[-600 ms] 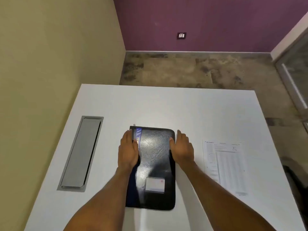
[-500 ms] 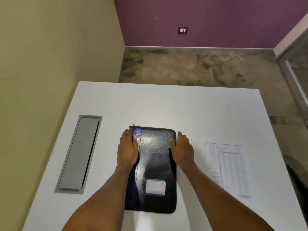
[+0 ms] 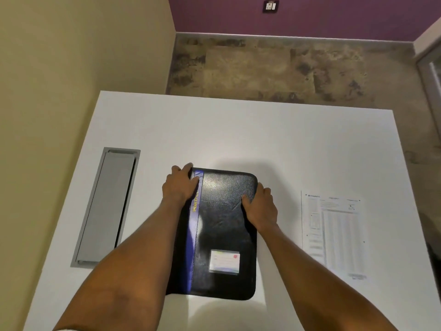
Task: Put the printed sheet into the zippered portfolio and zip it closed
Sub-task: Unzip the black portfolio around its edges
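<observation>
One wide-angle view, worn on the person's head, looks forward and steeply down over the white bench (image 3: 238, 134). It sits close: both forearms enter from the bottom edge and reach the left hand (image 3: 180, 187) and right hand (image 3: 261, 206) near mid-frame, either side of the portfolio (image 3: 224, 211). The bench's far edge crosses the upper third; beyond it show floor (image 3: 262, 68) and a purple wall (image 3: 334, 15).

You have one portfolio (image 3: 224, 223) mid-frame, one printed sheet (image 3: 334, 235) at right, one grey hatch (image 3: 107, 206) at left, and two hands: left hand (image 3: 180, 187), right hand (image 3: 261, 206).
</observation>
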Available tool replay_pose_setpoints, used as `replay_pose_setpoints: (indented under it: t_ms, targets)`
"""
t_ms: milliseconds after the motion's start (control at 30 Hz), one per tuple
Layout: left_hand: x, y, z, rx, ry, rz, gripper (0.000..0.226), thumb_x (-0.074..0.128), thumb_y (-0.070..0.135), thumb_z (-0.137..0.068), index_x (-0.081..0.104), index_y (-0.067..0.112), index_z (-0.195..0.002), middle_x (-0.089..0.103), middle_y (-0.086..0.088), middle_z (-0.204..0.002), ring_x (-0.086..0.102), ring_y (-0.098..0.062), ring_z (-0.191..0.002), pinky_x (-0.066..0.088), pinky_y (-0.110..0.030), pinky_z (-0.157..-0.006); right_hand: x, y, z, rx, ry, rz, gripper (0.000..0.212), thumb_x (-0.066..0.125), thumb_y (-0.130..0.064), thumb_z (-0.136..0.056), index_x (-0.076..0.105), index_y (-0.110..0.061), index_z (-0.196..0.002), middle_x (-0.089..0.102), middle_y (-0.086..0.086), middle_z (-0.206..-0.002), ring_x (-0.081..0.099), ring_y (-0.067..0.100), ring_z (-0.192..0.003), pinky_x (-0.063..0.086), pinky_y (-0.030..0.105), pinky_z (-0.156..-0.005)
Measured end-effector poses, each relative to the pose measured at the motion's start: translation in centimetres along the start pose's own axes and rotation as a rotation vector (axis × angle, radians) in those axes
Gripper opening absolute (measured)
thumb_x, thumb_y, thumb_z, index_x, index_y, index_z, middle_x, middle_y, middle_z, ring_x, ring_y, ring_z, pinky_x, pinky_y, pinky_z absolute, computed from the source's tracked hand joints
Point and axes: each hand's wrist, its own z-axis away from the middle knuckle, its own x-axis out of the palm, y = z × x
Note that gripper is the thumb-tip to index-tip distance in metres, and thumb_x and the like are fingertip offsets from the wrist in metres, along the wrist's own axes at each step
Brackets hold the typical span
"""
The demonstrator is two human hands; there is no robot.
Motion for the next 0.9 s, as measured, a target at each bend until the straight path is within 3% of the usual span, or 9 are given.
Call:
replay_pose_setpoints:
  t_ms: [300, 667, 767, 900]
  targets:
    - [0.4, 0.3, -0.2, -0.015, -0.004, 0.062, 0.057, 0.055, 0.042, -0.1, 0.041, 0.028, -0.154, 0.05, -0.018, -0.136, 0.059, -0.044, -0.118, 0.049, -0.047, -0.098, 0.9, 0.9, -0.1, 0.042, -0.006, -0.178, 0.048, 0.062, -0.033, -0.095, 0.048, -0.011, -0.135, 0.05, 0.014, -0.127, 0.06, 0.037, -0.114, 0.054, 0.05, -0.093]
    - [0.7, 0.0, 0.4, -0.014, -0.028, 0.043, 0.044, 0.057, 0.047, -0.099, 0.053, 0.026, -0.138, 0.058, -0.016, -0.125, 0.06, -0.042, -0.115, 0.048, -0.043, -0.095, 1.6, 1.4, 0.5, 0.066, 0.066, -0.094, 0.042, 0.06, -0.033, -0.094, 0.051, -0.01, -0.129, 0.055, 0.012, -0.124, 0.059, 0.034, -0.113, 0.052, 0.049, -0.096]
    - [0.8, 0.1, 0.5, -0.01, -0.013, 0.049, 0.043, 0.06, 0.046, -0.099, 0.057, 0.026, -0.136, 0.06, -0.017, -0.124, 0.061, -0.041, -0.115, 0.049, -0.042, -0.096, 1.0, -0.6, -1.0, -0.051, 0.157, 0.029, 0.036, 0.054, -0.023, -0.094, 0.056, -0.007, -0.127, 0.057, 0.013, -0.123, 0.056, 0.032, -0.115, 0.048, 0.047, -0.098]
    - [0.6, 0.1, 0.3, 0.004, -0.01, 0.035, 0.045, 0.067, 0.042, -0.094, 0.058, 0.023, -0.133, 0.064, -0.016, -0.122, 0.062, -0.04, -0.113, 0.05, -0.041, -0.093, 0.7, -5.8, -4.4, -0.346, 0.028, 0.029, 0.029, 0.052, -0.016, -0.099, 0.063, -0.011, -0.125, 0.059, 0.01, -0.127, 0.058, 0.028, -0.116, 0.048, 0.044, -0.099]
